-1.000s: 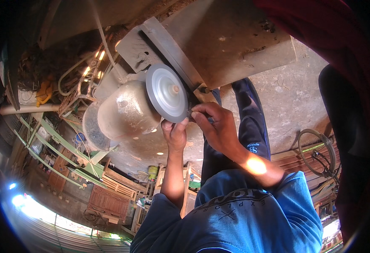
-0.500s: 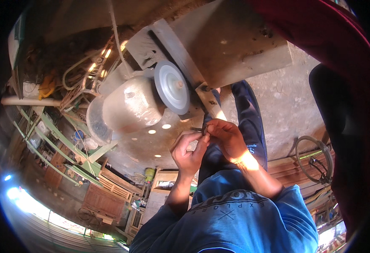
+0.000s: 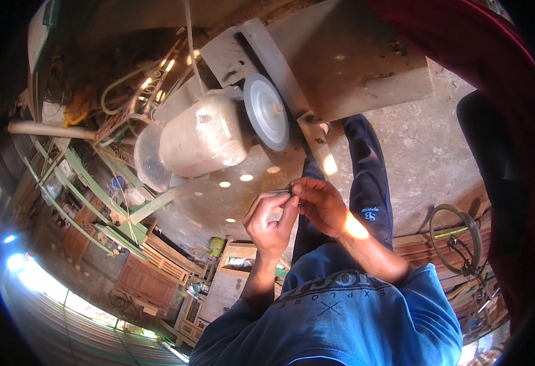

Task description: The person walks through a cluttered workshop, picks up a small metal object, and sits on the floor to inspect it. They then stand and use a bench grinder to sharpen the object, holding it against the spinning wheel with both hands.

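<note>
My left hand (image 3: pixel 268 222) and my right hand (image 3: pixel 322 206) meet in front of my body, fingertips almost touching. Between them is a small, thin, dark metal piece (image 3: pixel 284 191), pinched by the fingers of both hands. Its exact kind is too small to make out, and the fingertips cover part of it. Beyond the hands stands a dusty motor (image 3: pixel 201 139) with a round grey disc (image 3: pixel 266 113) on its right end. The hands are apart from the disc.
A long wooden bar (image 3: pixel 276 64) runs beside the disc, next to a broad board (image 3: pixel 353 67). Green frames (image 3: pixel 87 189) stand on the left, with wooden furniture (image 3: pixel 151 283) below them. A bicycle wheel (image 3: pixel 456 238) is at the right, and dark red cloth (image 3: pixel 462 36) hangs at the upper right.
The view has shifted a little, so the motor and disc appear farther right. Both hands still pinch the small metal piece, with the fingers slightly rearranged around it.
</note>
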The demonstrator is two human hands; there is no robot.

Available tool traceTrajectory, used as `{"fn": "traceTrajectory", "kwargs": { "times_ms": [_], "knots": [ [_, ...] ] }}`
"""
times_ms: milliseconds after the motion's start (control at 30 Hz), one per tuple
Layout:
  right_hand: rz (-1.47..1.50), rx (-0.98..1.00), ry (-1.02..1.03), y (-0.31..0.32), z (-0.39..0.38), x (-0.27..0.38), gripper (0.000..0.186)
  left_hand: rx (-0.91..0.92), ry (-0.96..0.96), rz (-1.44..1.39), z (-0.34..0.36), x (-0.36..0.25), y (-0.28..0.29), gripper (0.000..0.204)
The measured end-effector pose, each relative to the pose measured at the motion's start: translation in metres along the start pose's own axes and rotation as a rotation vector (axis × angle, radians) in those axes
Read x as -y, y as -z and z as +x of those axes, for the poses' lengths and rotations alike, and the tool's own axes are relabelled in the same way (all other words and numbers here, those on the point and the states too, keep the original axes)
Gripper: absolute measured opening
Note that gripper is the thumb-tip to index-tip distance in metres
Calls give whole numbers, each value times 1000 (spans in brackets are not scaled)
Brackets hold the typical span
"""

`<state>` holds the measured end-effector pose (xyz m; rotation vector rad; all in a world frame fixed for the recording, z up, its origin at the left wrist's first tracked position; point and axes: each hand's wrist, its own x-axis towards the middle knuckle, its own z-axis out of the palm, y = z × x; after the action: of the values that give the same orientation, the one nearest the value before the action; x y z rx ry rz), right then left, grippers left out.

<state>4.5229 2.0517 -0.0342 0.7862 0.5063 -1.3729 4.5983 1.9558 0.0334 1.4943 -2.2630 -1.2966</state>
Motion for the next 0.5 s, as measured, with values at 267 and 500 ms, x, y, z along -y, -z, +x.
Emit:
{"fn": "traceTrajectory", "kwargs": {
  "times_ms": [267,500],
  "knots": [
    [-378,-126,352,-12,5,24,14,45,181,-103,20,15,-17,8],
    [-615,-225,511,-23,14,41,13,152,341,-499,36,38,-28,17]
  ]
}}
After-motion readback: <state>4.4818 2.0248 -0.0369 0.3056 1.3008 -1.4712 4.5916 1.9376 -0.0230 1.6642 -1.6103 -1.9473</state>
